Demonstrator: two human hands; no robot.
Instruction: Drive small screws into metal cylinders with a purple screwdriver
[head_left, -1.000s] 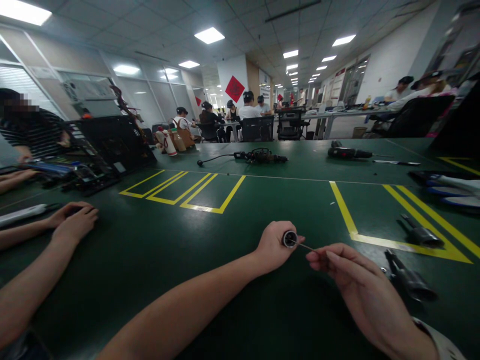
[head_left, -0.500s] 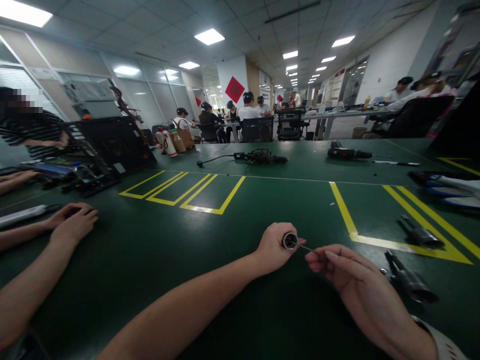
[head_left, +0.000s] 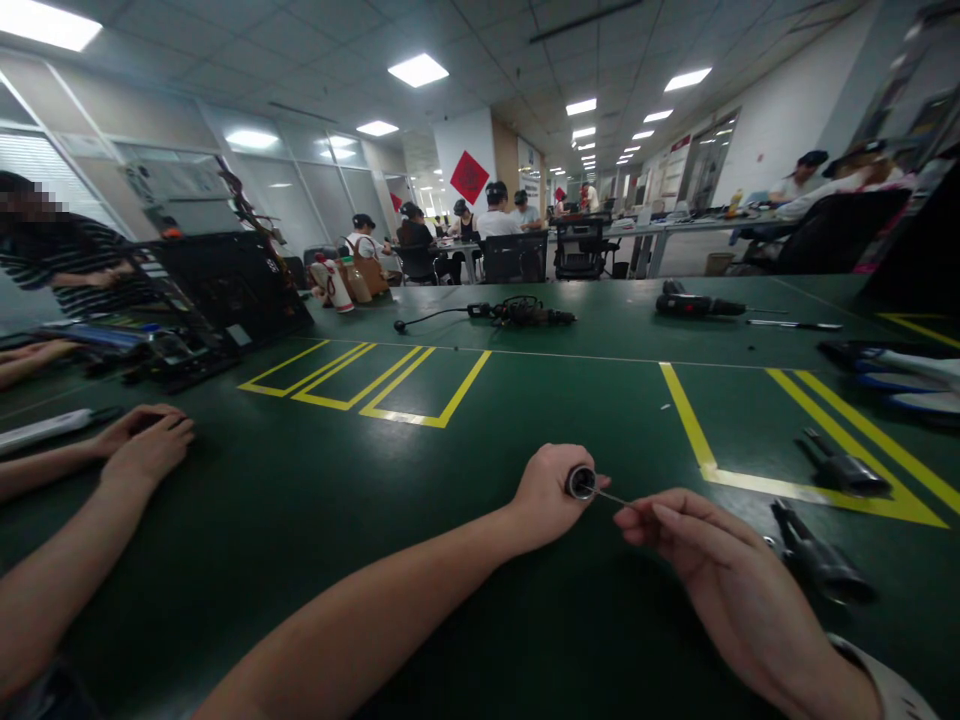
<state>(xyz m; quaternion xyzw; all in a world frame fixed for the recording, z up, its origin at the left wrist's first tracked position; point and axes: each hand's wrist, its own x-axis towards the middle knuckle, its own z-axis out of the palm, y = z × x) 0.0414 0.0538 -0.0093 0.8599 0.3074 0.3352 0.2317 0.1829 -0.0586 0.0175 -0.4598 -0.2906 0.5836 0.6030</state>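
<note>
Cylinder point(head_left: 580, 483) looks stiff, weighty (perhaps slick): left hand point(head_left: 551, 497) sensibly clasps its body; right hand point(head_left: 697, 545) pinches a thin rod point(head_left: 613, 496).

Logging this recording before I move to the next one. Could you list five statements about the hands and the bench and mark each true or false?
1. The left grip holds a hollow metal part. True.
2. The right grip holds nothing. False: it pinches a thin rod, whose other end reaches the part's round opening.
3. The tape lines on the green table are red. False: they are yellow.
4. A drill-shaped tool lies on the table, beyond the hands. True.
5. A red diamond-shaped sign hangs on the ceiling. False: it is on the white pillar.
</note>
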